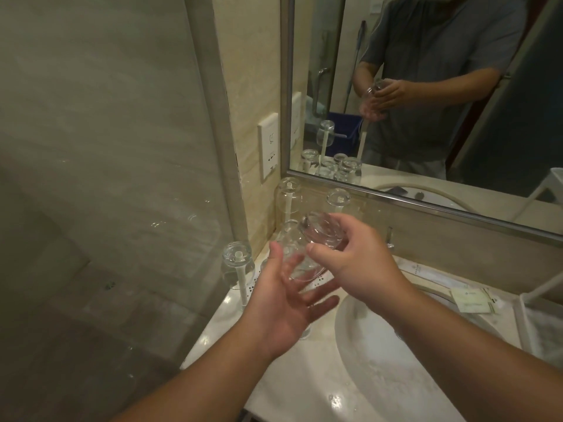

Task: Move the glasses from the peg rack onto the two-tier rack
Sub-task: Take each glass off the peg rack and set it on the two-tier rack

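My right hand is shut on a clear glass, held tilted above the counter's left end. My left hand is open, palm up, just under the glass's mouth, its fingers seen through the glass. Behind stands the white peg rack with upturned glasses on its pegs: one at front left, one at back left, one at back right. Another glass is partly hidden behind the held one. A corner of the white two-tier rack shows at the right edge.
A round white sink basin lies below my right arm in the marble counter. A glass shower wall stands at left. A mirror hangs behind, a wall socket beside it. Paper sachets rest by the basin.
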`<state>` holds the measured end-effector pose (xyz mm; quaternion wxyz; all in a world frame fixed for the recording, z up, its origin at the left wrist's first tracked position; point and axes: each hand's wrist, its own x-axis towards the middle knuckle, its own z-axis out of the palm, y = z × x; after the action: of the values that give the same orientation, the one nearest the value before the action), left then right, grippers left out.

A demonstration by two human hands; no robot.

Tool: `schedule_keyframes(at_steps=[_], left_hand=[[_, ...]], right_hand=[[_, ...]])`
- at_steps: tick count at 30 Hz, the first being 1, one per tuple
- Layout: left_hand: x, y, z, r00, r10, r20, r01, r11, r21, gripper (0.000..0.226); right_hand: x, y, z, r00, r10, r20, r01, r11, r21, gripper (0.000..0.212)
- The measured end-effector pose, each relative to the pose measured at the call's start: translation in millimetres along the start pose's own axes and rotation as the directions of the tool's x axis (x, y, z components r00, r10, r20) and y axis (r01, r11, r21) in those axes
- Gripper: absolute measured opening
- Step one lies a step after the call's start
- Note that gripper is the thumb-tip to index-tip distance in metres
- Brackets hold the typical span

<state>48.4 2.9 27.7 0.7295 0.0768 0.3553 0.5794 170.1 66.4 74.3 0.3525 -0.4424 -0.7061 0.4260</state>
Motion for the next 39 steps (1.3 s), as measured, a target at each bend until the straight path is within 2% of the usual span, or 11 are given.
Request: schedule_keyframes(at_steps=[2,4,11,13,16,20,24,28,31,35,39], left_hand=[[1,-1,3,0.994,-0.097,0.054,0.104,0.981,-0.163,0.09],[2,-1,6,0.991,-0.119,0.066,0.133,0.953,-0.273,0.097],[3,5,10,0.995,-0.095,0.016,0.094,0.924,-0.37,0.109],[3,8,11,0.996,-0.089,0.031,0.093,0.899,-0.427,0.109],[4,13,11,0.997,-0.067,0.036,0.076,0.908,-0.412,0.104],[4,20,9,0.998,0.01,0.057,0.013,0.916,-0.402,0.084],[4,26,10,0.995,0.083,0.05,-0.062,0.941,-0.333,0.083],[2,30,8,0.972,0.16,0.174,-0.127,0.974,-0.189,0.086],[0,30,7,0.968,0.21,0.136,-0.205,0.978,-0.05,0.083],[-2,28,10,0.941,0.324,0.098,-0.336,0.93,0.148,0.078],[1,20,7,0.903,0.413,0.117,-0.425,0.824,0.375,0.077]], right_hand=[[-3,-1,1,1.0,-0.007,-0.002,0.007,0.999,-0.036,0.044],[-4,-1,1,0.999,-0.032,0.003,0.032,0.998,-0.057,0.043],[-5,6,2,0.999,-0.041,0.034,0.044,0.993,-0.112,0.047],[-6,10,3,0.999,-0.025,0.048,0.031,0.993,-0.116,0.049],[-8,14,4,0.999,-0.022,0.046,0.029,0.989,-0.145,0.05],[-9,17,7,0.998,-0.009,0.063,0.02,0.984,-0.177,0.054],[-13,22,7,0.998,-0.011,0.069,0.025,0.977,-0.213,0.053],[-16,26,9,0.998,-0.011,0.055,0.024,0.966,-0.257,0.052],[-17,27,10,0.998,0.0,0.056,0.014,0.968,-0.25,0.053],[-20,26,12,0.998,-0.015,0.066,0.029,0.974,-0.226,0.057],[-22,21,13,0.998,-0.025,0.056,0.038,0.972,-0.234,0.072]])
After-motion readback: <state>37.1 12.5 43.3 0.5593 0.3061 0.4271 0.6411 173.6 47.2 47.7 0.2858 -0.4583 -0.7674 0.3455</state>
